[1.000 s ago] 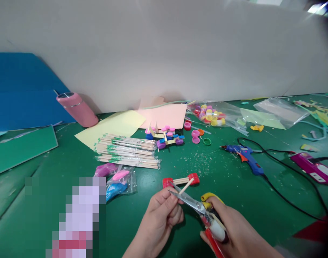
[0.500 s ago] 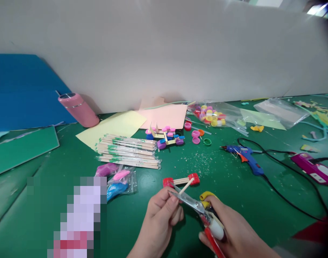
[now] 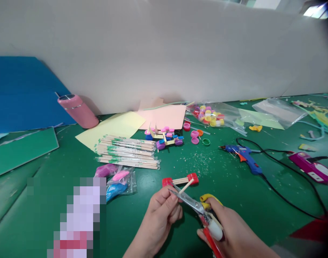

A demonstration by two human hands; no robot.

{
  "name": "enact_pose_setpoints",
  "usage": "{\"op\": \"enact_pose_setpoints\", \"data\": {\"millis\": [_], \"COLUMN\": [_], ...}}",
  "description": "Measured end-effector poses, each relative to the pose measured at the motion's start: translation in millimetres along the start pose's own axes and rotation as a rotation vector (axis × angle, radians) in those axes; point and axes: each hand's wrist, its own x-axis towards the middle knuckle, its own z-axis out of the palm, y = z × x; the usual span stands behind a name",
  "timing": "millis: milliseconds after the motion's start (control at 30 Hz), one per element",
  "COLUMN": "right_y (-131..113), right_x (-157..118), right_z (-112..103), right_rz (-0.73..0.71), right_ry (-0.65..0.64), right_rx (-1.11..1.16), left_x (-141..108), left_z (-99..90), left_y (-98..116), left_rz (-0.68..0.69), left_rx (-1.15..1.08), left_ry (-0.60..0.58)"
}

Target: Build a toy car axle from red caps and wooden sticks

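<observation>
While the left hand (image 3: 162, 211) pinches a short pale wooden stick (image 3: 186, 186) between thumb and forefinger, the right hand (image 3: 233, 224) grips a pair of scissors (image 3: 190, 201), its fingers wrapped around the spread red and yellow handles. The stick slants up and away from the left fingertips, above a green table (image 3: 233, 193), and appears to lie between the slightly parted blades, close to the pinch. Just beyond it rests a small piece with red ends (image 3: 180, 180) joined by similar sticks. Farther off are plastic-wrapped bundles of sticks (image 3: 126, 152) to the left and a blue glue gun (image 3: 243, 154) to the right. The step in hand looks like trimming the stick. The next move seems to call for a firm squeeze of the handles, with the stick kept steady and the left fingertips clear of the blades, which sit very near them.
</observation>
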Motion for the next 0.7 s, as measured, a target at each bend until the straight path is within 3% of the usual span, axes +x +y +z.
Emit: {"op": "enact_pose_setpoints", "data": {"millis": [267,333,433,567,700], "right_y": [4.4,9.2,23.0,56.2,91.5], "right_x": [-0.6,-4.1,-7.8,-0.7,11.6], "right_z": [-3.0,-5.3,-11.5,-24.2,-38.2], "right_rz": [-0.051,-0.058,-0.017,0.071,0.144], "right_ry": [0.079,0.087,0.160,0.359,0.480], "right_rx": [0.005,0.021,0.044,-0.041,-0.306], "left_x": [-2.4,-3.5,-2.9,2.0,3.1], "left_z": [-0.3,-1.0,-2.7,-3.9,-3.5], "left_y": [-1.1,6.1,17.1,16.4,7.9], "left_rz": [0.012,0.014,0.101,0.125,0.199], "left_rx": [-0.072,-0.099,-0.094,0.092,0.518], "left_ry": [-0.065,-0.048,0.070,0.107,0.195]}}
